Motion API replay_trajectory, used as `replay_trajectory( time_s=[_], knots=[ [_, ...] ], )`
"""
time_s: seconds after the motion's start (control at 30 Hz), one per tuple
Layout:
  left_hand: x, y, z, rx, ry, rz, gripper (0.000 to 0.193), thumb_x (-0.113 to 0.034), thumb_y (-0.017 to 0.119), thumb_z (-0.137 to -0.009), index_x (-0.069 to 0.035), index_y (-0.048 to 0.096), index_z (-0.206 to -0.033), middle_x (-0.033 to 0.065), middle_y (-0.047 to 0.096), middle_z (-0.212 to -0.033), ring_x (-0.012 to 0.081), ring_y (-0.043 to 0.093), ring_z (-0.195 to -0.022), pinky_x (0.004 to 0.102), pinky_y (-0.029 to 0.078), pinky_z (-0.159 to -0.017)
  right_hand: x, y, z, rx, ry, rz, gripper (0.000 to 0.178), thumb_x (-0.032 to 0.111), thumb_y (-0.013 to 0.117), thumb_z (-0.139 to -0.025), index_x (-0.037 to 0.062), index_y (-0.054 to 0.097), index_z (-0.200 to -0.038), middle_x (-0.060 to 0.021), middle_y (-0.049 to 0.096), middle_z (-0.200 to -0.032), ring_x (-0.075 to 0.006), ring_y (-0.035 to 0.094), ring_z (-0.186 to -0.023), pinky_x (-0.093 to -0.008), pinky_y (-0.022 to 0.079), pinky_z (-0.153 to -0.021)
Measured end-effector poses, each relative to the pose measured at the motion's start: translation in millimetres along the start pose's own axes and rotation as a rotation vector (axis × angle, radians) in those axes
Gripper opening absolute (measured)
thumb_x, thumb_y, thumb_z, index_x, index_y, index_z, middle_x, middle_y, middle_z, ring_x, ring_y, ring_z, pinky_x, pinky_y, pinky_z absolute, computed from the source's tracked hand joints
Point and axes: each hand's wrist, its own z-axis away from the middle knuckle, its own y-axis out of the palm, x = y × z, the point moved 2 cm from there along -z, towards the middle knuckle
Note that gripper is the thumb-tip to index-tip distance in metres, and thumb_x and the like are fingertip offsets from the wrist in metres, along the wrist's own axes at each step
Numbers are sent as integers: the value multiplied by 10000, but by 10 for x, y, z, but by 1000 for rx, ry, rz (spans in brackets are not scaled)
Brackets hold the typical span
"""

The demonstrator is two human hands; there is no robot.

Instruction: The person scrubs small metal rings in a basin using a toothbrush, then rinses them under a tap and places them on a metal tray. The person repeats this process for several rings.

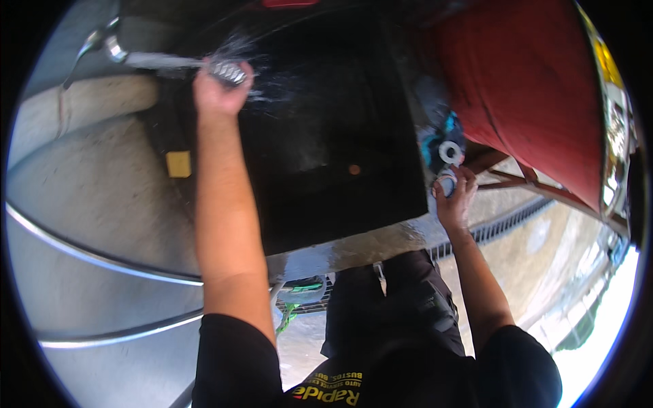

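Note:
At the upper left, my left hand [222, 92] is closed around a ribbed silver metal part [228, 72]. A stream of water [163, 61] from the metal faucet [114, 46] strikes the hand and part, and spray flies off around them. Over at the right rim of the dark sink basin [326, 224], the fingers of my right hand [457, 200] are wrapped round a small, pale, round-topped container [446, 182]. A white ring-shaped object [450, 152] lies just beyond that hand, among teal and dark items [430, 143] that are hard to make out.
A yellow square block [179, 164] rests on the ledge left of the basin. A small brown round spot [354, 169] shows inside the basin. To the right stands a large red drum-like body [524, 88] on a frame. A floor grate [510, 221] runs below it.

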Motion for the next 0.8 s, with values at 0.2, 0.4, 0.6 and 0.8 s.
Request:
replay_trajectory(
  time_s=[0.2,0.4,0.6,0.8],
  knots=[
    [-303,-93,153,164,-32,230,261,-257,535,-948,-9,557,-1024,170,579,-998,325,559,-932,464,503,-784,2109,323,-1234,179,-140,-887,259,81,599,-1029,4,684,-1262,-139,630,-1265,-216,645,-1112,-292,513,-921],
    [-694,-154,623,370,116,417,627,-517,443,-1012,42,531,-1281,253,562,-1305,419,517,-1258,577,450,-1058,4484,1042,-2276,722,148,-1554,330,75,496,-1061,-138,586,-1296,-231,652,-1229,-249,657,-1140,-357,530,-1050],
    [-1041,-222,917,467,276,296,749,-580,381,-1027,91,503,-1337,320,519,-1414,460,463,-1372,626,354,-1171,4595,1265,-2285,589,382,-1148,190,115,572,-984,-36,687,-965,-58,639,-783,-142,556,-594,-291,433,-517],
    [-742,-5,605,184,553,-331,379,-282,586,-1010,47,664,-1183,178,700,-1209,286,623,-1195,394,464,-1064,4737,1219,-2075,913,357,-1764,297,270,533,-1014,63,646,-1194,-119,685,-1064,-241,630,-1007,-479,443,-996]
  ],
)
